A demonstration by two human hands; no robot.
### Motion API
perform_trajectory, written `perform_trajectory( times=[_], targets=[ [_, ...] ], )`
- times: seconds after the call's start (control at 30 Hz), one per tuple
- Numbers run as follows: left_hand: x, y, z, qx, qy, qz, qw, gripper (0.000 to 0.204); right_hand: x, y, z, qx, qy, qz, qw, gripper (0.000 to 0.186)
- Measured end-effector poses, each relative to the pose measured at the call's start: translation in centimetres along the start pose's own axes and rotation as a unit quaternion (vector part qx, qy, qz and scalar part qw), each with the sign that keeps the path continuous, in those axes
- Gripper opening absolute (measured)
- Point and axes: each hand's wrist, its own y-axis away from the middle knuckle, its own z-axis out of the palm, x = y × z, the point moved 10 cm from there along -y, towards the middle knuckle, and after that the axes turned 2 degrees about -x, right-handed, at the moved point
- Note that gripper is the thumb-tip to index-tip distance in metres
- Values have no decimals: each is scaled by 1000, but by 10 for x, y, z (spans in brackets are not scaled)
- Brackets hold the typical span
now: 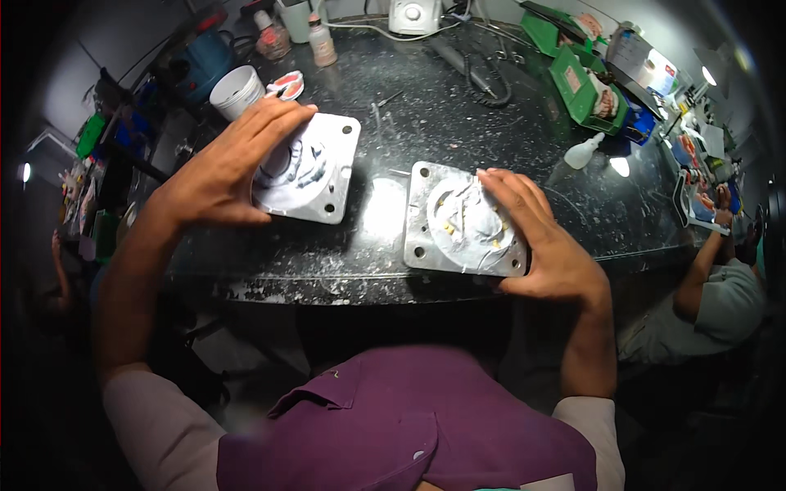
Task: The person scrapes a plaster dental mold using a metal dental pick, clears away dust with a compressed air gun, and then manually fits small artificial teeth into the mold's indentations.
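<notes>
Two square metal denture flask halves lie apart on the black worktop, their inner sides up. My left hand [233,168] grips the left half [345,155] by its outer edge, fingers over the far side and thumb at the near side. A white plaster bed with a dark, arch-shaped hollow shows in that half. The right half [417,225] sits closer to the table's front edge, with holes at its corners. My right hand [553,245] is wrapped round its right edge. Pale, uneven plaster with small yellowish spots fills this half.
A white tub [236,90] and a pink-and-white dental piece [286,83] stand beyond my left hand, near a pinkish bottle [322,45]. A handpiece [463,65] with coiled cord, green trays [577,86] with dental models and a white squeeze bulb [583,152] lie farther right. A co-worker [712,307] sits at right.
</notes>
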Motion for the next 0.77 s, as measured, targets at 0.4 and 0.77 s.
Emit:
perform_trajectory(
  times=[0.4, 0.77],
  targets=[
    [0, 56, 42, -176, -82, 91, 977, 106, -17, -73, 13, -129, 36, -33, 990, 119],
    [-30, 117, 14, 5, 109, -362, 926, 112, -33, -93, 17, -184, 88, -23, 979, 111]
  ],
)
